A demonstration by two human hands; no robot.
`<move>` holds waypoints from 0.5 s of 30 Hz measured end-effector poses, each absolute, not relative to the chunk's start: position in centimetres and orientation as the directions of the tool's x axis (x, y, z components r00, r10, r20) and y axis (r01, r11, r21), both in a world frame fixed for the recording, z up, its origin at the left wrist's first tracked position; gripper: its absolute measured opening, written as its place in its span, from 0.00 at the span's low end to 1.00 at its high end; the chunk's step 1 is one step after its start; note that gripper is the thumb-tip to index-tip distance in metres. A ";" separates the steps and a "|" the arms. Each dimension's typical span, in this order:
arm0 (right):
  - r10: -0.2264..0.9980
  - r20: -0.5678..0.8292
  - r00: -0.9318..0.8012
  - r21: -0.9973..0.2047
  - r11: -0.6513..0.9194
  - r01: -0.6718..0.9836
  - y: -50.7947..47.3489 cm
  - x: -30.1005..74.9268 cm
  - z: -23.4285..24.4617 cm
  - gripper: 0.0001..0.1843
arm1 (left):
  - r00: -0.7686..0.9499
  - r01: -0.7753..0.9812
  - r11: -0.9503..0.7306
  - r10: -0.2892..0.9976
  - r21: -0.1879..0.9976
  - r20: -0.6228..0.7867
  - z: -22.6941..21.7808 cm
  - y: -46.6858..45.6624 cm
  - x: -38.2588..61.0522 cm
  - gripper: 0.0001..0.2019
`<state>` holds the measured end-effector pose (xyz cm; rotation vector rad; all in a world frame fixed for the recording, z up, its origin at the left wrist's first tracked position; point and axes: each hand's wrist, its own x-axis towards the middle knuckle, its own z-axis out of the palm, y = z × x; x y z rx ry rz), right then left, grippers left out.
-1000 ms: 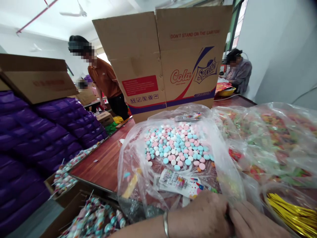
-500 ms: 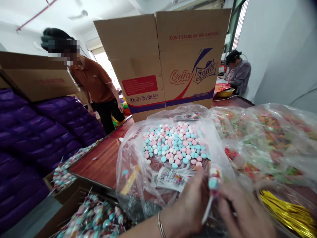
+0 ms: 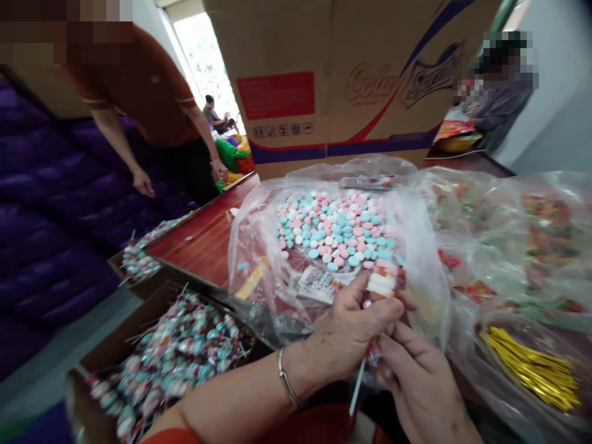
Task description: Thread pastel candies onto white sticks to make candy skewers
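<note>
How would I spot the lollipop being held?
Find the big cardboard carton; before it lies a clear bag of pastel sweets. At the bag's near edge, the left hand and right hand pinch the lollipop: the only one held up, not boxed.

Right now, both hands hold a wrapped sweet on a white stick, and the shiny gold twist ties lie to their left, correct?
No: the head view shows the shiny gold twist ties to the right of the left hand and right hand, not left. Both hold the wrapped sweet on its white stick.
</note>
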<state>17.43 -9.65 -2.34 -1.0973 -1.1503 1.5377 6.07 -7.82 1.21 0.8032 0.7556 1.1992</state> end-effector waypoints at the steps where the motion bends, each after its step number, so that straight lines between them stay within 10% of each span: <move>1: 0.939 -0.233 -0.253 -0.940 -0.284 -0.187 -10.0 17.0 -2.5 0.19 | 0.144 -0.470 0.110 0.988 0.876 -0.047 1.1 -8.3 6.1 0.14; 4: 0.889 -0.286 -0.356 -0.939 -0.334 -0.078 -10.1 16.9 -3.0 0.21 | -0.080 -0.361 -0.095 0.994 0.928 0.070 0.7 -9.8 5.2 0.13; 9: 0.882 -0.056 -0.468 -0.940 0.112 0.322 -9.0 18.9 -3.8 0.16 | -0.497 -0.036 -0.202 0.853 0.979 0.158 0.2 -12.0 -1.4 0.15; 13: 0.903 0.013 -0.429 -0.877 0.216 0.429 -8.4 20.7 -4.8 0.17 | -0.744 0.407 0.227 0.644 0.885 0.177 0.4 -15.3 -11.8 0.16; 15: 0.909 0.037 -0.416 -0.860 0.241 0.450 -8.3 21.3 -5.2 0.17 | -0.806 0.546 0.644 0.579 0.536 0.126 -0.3 -17.6 -16.9 0.17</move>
